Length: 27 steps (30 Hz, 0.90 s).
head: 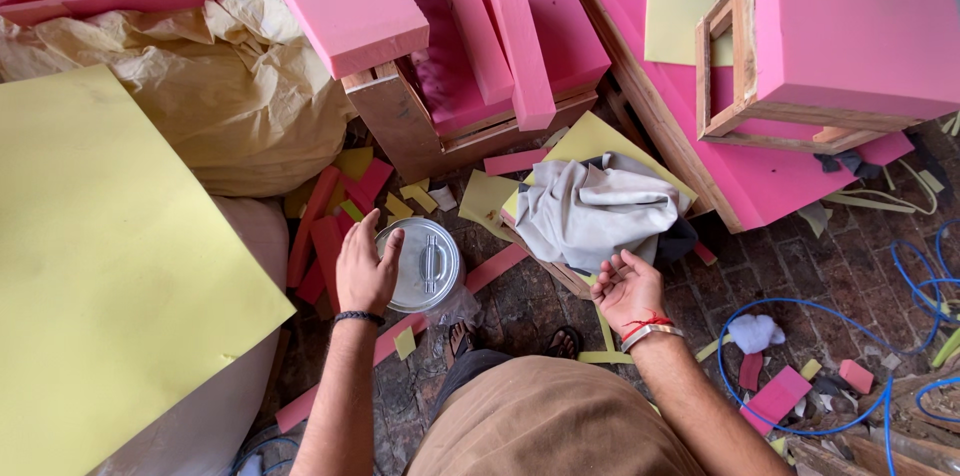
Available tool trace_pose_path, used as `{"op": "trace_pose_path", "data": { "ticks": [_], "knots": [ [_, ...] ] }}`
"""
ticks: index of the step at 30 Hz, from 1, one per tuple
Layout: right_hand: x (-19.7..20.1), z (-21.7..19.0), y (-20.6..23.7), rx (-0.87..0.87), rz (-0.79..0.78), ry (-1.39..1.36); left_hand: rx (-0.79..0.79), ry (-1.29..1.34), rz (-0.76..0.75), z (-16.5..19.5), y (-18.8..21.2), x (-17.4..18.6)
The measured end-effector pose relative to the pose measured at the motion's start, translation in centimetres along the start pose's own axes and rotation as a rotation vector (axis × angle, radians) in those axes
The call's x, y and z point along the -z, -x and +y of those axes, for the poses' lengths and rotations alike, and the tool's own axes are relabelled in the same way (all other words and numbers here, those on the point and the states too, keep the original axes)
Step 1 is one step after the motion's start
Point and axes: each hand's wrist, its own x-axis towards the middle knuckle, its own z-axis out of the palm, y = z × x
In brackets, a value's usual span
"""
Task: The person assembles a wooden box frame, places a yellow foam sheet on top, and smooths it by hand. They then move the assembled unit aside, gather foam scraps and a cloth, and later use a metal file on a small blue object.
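Note:
My left hand (365, 268) hovers with fingers apart over the left rim of a round metal container (427, 264) with a handled lid, which stands on the brick floor. It holds nothing. My right hand (628, 288) is palm up and loosely curled, empty, just below a crumpled grey cloth (592, 209). The cloth lies on a yellow foam sheet (598, 139) on top of a wooden frame. My knee in brown trousers (548, 421) fills the bottom centre.
A large yellow foam sheet (100, 266) covers the left. Pink foam blocks (350, 6) and wooden frames (740, 66) stand at the back and right. Foam scraps (335, 226) litter the floor. A blue hose (830, 336) loops at right. A crumpled tan bag (240, 86) lies at the back left.

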Motion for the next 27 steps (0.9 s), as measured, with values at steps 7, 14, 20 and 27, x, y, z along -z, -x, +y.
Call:
{"op": "trace_pose_path", "data": {
  "ticks": [7, 14, 20, 27],
  "knots": [
    [-0.6, 0.8, -0.4, 0.047, -0.090, -0.099, 0.096, 0.507, -0.118, -0.7, -0.4, -1.3],
    [-0.9, 2.4, -0.8, 0.066, -0.122, -0.170, 0.087, 0.944, -0.182, -1.5, -2.0, -0.5],
    [-1.9, 4.5, -0.3, 0.078, -0.126, -0.200, -0.030, 0.787, -0.142, -3.1, -1.7, -0.4],
    [0.9, 5.1, 1.5, 0.162, -0.067, -0.279, 0.097, 0.834, -0.271, -6.1, -1.1, -2.5]
  ]
}}
